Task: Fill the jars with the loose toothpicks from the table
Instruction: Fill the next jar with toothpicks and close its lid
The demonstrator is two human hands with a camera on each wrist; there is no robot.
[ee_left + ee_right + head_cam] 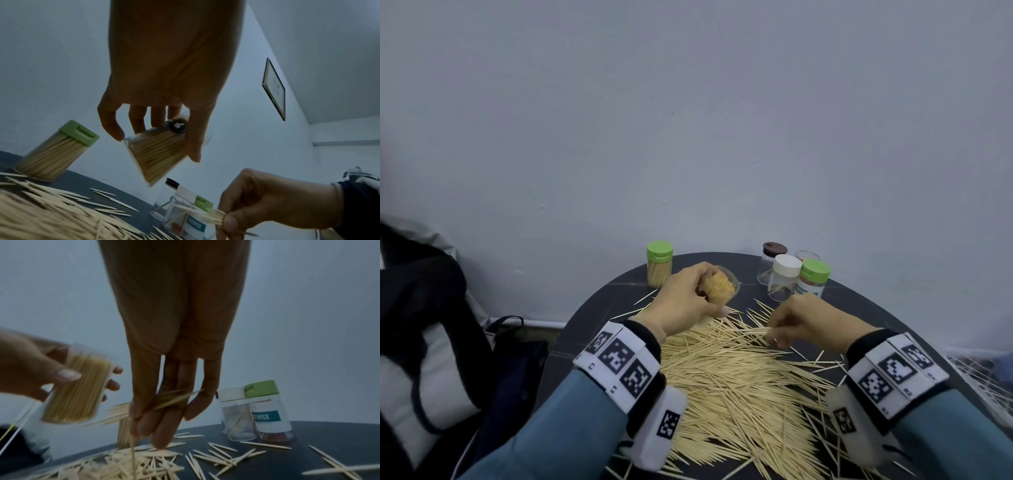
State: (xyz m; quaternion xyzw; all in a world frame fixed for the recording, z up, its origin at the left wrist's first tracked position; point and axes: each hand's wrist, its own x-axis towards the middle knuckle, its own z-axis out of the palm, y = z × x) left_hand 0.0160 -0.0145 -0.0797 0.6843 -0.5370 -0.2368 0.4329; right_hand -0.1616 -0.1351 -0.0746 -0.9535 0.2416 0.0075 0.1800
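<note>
My left hand (688, 301) grips a clear open jar (720, 286) packed with toothpicks, tilted above the table; the same jar (156, 154) shows in the left wrist view, and the jar (78, 391) again at left in the right wrist view. My right hand (794, 322) pinches a small bundle of toothpicks (750, 331) just above the big loose pile (736, 383). The bundle (164, 400) lies across my curled fingers (162, 431). The right hand (267, 204) holds the bundle (211, 216) below the jar.
A full green-lidded jar (660, 263) stands at the back left of the round dark table (592, 329). Back right stand a brown-lidded jar (772, 262), a white-lidded jar (784, 277), a green-lidded labelled jar (812, 279) and another clear jar (807, 255). A bag (424, 325) lies left.
</note>
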